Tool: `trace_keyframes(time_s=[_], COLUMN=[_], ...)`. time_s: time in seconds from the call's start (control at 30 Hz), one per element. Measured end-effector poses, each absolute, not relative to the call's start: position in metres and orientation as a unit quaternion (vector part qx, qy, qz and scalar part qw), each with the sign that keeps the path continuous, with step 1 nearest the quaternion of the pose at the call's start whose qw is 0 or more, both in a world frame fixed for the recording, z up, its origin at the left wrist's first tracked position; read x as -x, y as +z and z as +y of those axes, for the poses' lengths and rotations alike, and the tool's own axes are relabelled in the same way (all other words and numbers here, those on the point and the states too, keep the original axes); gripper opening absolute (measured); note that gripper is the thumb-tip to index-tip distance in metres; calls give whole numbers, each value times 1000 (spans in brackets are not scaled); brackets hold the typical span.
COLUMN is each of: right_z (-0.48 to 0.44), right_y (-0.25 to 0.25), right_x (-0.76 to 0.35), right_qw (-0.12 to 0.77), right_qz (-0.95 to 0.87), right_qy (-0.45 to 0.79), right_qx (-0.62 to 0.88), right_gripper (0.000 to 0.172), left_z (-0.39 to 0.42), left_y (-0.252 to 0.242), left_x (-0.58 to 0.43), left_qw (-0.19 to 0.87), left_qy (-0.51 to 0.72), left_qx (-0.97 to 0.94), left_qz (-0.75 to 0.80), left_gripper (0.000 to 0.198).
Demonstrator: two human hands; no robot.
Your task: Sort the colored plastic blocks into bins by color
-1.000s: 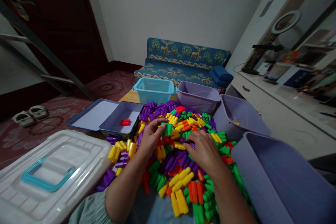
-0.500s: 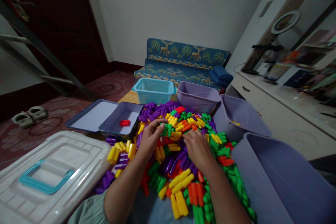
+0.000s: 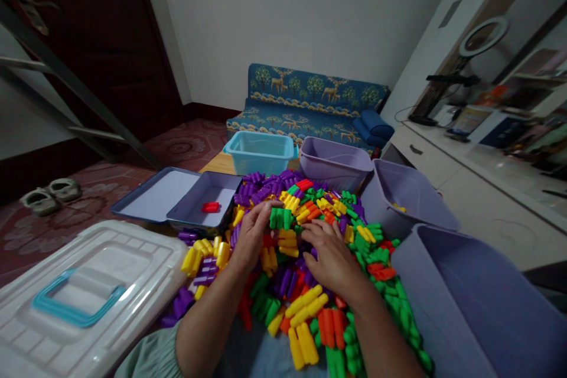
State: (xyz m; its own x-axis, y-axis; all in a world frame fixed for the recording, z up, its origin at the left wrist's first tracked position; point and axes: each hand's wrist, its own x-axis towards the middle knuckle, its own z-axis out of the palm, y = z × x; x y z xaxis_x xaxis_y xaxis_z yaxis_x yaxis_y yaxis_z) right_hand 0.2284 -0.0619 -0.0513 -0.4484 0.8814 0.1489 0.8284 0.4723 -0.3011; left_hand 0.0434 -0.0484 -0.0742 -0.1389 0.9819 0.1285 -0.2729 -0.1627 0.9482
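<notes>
A heap of plastic building blocks in purple, green, yellow, orange and red spreads before me. My left hand (image 3: pixel 253 231) is closed, its fingers and thumb on a green ribbed block (image 3: pixel 280 218) held over the middle of the heap. Just below that block lies a yellow block (image 3: pixel 287 243). To the right, my right hand (image 3: pixel 328 253) reaches over the pile with fingers spread and palm down; whether its fingertips touch any block I cannot make out. Nearer to me are yellow blocks (image 3: pixel 305 302) and an orange block (image 3: pixel 331 327).
Behind the heap stand a light-blue bin (image 3: pixel 261 156) and a purple bin (image 3: pixel 334 159). Two more purple bins, one nearer (image 3: pixel 469 301), line the right. At left are an open case (image 3: pixel 177 198) holding a red block (image 3: pixel 211 207) and a white lid (image 3: pixel 146 260) with a blue handle.
My right hand has shifted slightly left and its fingers have spread. The green block in my left hand has turned a little and shows more fully.
</notes>
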Motion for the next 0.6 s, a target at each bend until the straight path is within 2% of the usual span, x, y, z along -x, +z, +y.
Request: trace_keyframes(time_s=[0.1, 0.2, 0.43, 0.6], right_z=[-65, -66, -63, -63], right_y=[-51, -48, -42, -51], right_x=[-227, -225, -227, -229], right_qw=[138, 141, 179, 150], right_qz=[-844, -839, -820, -831], right_qy=[71, 54, 58, 58], right_qx=[513, 522, 541, 532], right_gripper=[12, 9, 12, 18], left_z=[-48, -48, -49, -51], left_y=[-76, -76, -74, -71], left_x=[-43, -43, -44, -45], left_qw=[498, 496, 488, 492], left_qy=[624, 624, 618, 619], left_qx=[-443, -447, -456, -453], left_qz=[407, 407, 413, 412], left_gripper=[46, 46, 44, 45])
